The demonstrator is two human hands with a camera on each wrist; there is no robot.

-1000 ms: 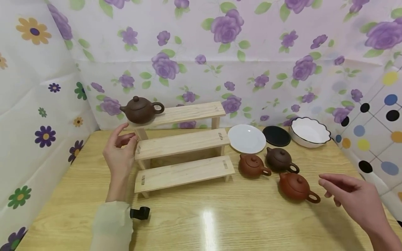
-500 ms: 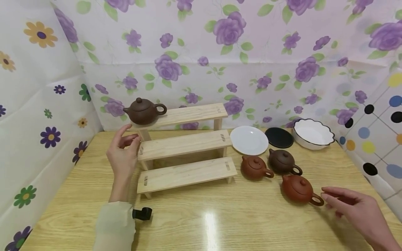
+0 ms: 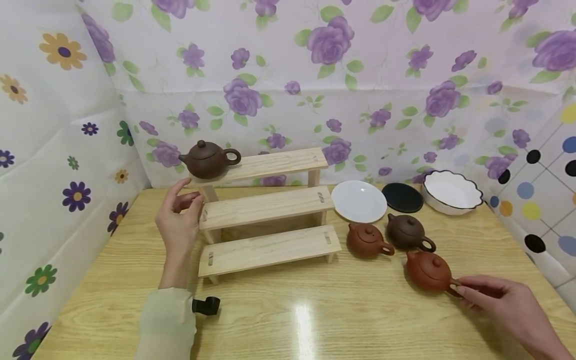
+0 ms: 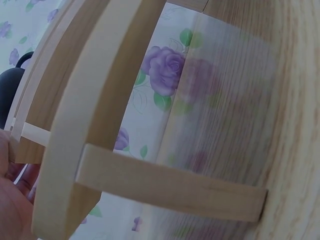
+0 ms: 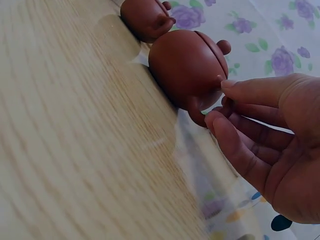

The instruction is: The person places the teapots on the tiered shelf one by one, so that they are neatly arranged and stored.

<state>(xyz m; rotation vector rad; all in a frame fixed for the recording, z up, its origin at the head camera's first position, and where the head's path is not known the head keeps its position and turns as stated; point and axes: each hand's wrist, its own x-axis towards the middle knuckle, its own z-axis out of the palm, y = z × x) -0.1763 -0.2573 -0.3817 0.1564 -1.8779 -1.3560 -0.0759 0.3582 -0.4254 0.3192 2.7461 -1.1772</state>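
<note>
My right hand (image 3: 506, 302) pinches the loop handle of a reddish-brown clay teapot (image 3: 428, 272), which sits on the table at the right front. In the right wrist view, thumb and fingertips meet around that handle (image 5: 196, 112). At the left end of a three-step wooden display stand (image 3: 270, 206) is my left hand (image 3: 177, 217), its fingers loosely bent and fingertips right at the boards' ends. A dark brown teapot (image 3: 206, 160) stands on the top step, above the left hand. Beside the pinched pot are a smaller reddish teapot (image 3: 366, 241) and another dark brown teapot (image 3: 407, 232).
Behind the teapots lie a white plate (image 3: 359, 201) and a black round coaster (image 3: 402, 197). A white scalloped bowl (image 3: 451, 192) with a dark rim stands at the back right. Flower-patterned cloth (image 3: 288, 115) hangs behind the wooden table (image 3: 261, 320).
My right hand has moved left and down to the reddish-brown teapot and taken hold of its handle. The left hand stays at the stand; the view has shifted slightly.
</note>
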